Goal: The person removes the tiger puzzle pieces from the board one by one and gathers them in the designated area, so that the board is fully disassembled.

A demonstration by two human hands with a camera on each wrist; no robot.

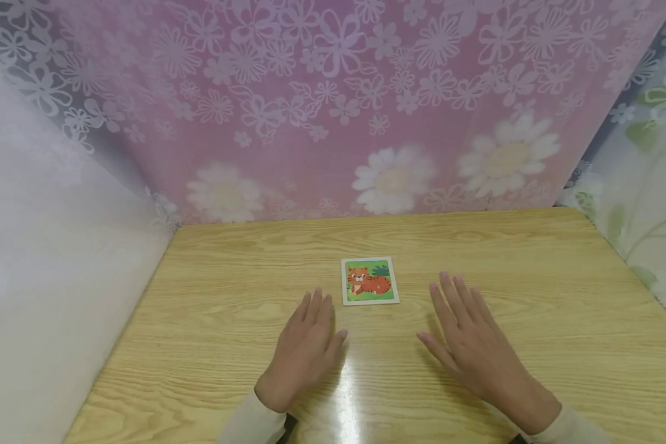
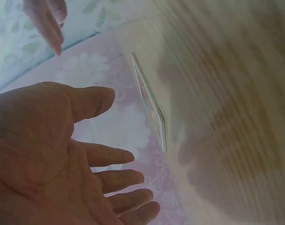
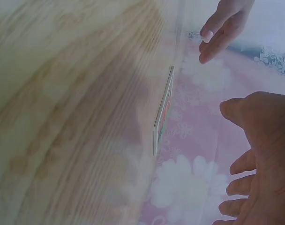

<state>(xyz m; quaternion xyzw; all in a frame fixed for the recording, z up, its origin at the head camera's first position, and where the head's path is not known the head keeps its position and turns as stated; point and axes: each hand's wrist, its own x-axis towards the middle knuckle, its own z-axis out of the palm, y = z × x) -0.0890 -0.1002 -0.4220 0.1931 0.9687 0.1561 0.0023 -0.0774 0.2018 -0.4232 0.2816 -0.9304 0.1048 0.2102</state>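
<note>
Tiger card, white-bordered, flat, face up

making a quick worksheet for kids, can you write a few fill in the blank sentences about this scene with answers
The card on the table shows a striped orange animal, a ____.
The card lies with its picture facing ____.
Of the left hand and right hand, the one nearer the card is the ____.
Both hands are holding ____.

Missing words: tiger; up; left; nothing.

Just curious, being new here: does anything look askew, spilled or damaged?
Nothing stands out. The tiger card lies flat, with no visible damage; the bright streak on the table looks like glare, not a spill.
</note>
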